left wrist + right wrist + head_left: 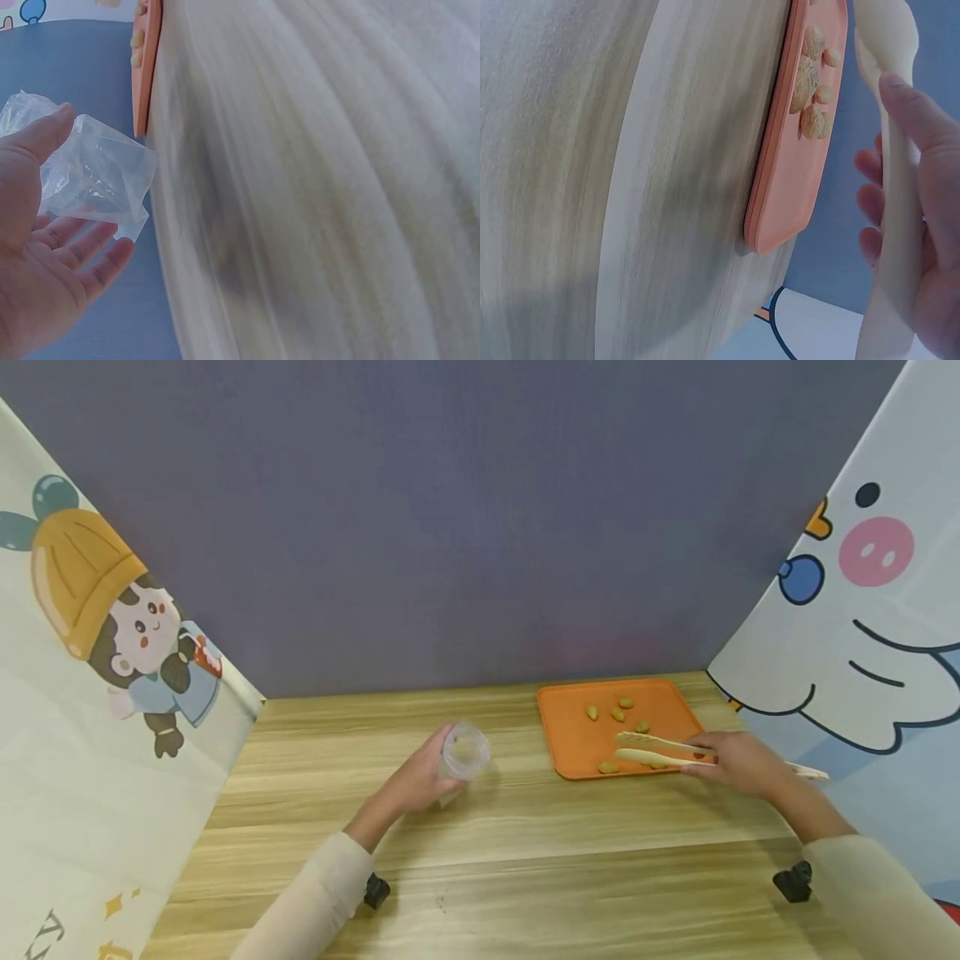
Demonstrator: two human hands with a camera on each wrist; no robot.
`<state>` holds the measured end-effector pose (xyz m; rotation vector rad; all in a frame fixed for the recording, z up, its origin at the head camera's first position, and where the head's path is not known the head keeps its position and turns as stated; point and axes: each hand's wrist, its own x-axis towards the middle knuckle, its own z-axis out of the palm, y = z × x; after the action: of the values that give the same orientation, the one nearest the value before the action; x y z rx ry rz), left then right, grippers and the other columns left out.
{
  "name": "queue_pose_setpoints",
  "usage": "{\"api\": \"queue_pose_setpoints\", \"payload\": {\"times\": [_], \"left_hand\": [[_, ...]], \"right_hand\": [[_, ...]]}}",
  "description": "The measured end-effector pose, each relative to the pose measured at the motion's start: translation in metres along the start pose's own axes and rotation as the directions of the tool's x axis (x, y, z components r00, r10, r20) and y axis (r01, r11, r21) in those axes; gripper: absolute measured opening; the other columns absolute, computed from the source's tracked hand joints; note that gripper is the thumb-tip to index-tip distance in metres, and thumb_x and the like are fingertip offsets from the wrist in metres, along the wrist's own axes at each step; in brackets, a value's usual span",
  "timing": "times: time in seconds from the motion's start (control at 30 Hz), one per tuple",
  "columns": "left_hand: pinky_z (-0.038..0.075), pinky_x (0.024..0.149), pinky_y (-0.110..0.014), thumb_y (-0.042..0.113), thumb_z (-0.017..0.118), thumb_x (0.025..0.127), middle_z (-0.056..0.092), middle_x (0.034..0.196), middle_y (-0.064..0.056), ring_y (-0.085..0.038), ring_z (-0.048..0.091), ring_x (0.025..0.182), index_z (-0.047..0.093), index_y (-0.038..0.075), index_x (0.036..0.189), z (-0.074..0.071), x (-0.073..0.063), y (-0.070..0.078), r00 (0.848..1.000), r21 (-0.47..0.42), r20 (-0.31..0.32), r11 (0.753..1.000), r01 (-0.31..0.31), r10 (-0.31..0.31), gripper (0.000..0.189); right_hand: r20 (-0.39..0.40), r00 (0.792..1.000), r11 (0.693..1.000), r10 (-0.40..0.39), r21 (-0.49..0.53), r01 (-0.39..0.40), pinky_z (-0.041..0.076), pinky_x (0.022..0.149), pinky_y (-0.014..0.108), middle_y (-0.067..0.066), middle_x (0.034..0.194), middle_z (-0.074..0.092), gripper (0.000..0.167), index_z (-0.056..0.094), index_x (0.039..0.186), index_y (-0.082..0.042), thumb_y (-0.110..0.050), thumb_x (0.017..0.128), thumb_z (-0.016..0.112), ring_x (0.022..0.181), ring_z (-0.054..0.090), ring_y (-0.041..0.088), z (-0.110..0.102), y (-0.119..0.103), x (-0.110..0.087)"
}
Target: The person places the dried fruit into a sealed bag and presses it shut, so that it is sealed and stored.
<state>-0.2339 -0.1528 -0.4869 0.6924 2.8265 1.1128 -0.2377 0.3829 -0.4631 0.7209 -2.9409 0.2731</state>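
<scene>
Tongs (647, 757) are held in the right hand (744, 763), spread apart above the orange tray (567, 735) and its nuts (617, 714) just left of that grip, while the left hand (422, 778), farther left, holds a clear container (467, 752).

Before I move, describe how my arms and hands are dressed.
The left sleeve and right sleeve are long, plain and cream-coloured, ending before the hands. The left hand and right hand are ungloved. One small black device shows beside the left cuff, another beside the right; their fastening is hidden.
</scene>
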Motion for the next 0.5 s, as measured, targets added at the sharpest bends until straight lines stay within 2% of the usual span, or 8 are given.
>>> {"api": "queue_pose_setpoints", "payload": {"times": [0.1,0.33,0.5], "left_hand": [[0.048,0.109,-0.056,0.016,0.086,0.081,0.049,0.150,-0.020,-0.036,0.056,0.130,0.025,0.004,0.159,0.0015,-0.0021,0.0005,1.000,-0.009,0.000,1.000,0.006,-0.006,0.100],[0.049,0.109,-0.055,0.017,0.085,0.082,0.048,0.152,-0.018,-0.035,0.056,0.130,0.024,0.005,0.160,0.0036,-0.0043,0.0010,1.000,-0.020,0.002,0.999,0.030,-0.030,0.100],[0.049,0.108,-0.055,0.019,0.085,0.082,0.047,0.153,-0.019,-0.035,0.057,0.128,0.023,0.004,0.160,0.0048,-0.0040,-0.0001,1.000,-0.021,0.002,0.999,0.026,-0.025,0.101]], "right_hand": [[0.000,0.999,0.999,-0.038,-0.008,0.038,0.059,0.066,0.041,0.007,0.099,0.078,0.048,0.073,0.118,-0.004,-0.041,0.088,0.078,0.074,0.070,0.018,0.0018,-0.0017,0.0023],[0.022,0.997,0.998,-0.069,-0.009,0.069,0.060,0.068,0.041,0.005,0.099,0.078,0.044,0.075,0.115,-0.006,-0.041,0.087,0.078,0.075,0.071,0.017,0.0068,-0.0047,0.0070],[0.003,0.996,0.996,-0.090,-0.018,0.090,0.059,0.065,0.037,0.001,0.095,0.078,0.041,0.076,0.112,-0.008,-0.040,0.086,0.080,0.069,0.068,0.010,0.0101,-0.0047,0.0083]]}}
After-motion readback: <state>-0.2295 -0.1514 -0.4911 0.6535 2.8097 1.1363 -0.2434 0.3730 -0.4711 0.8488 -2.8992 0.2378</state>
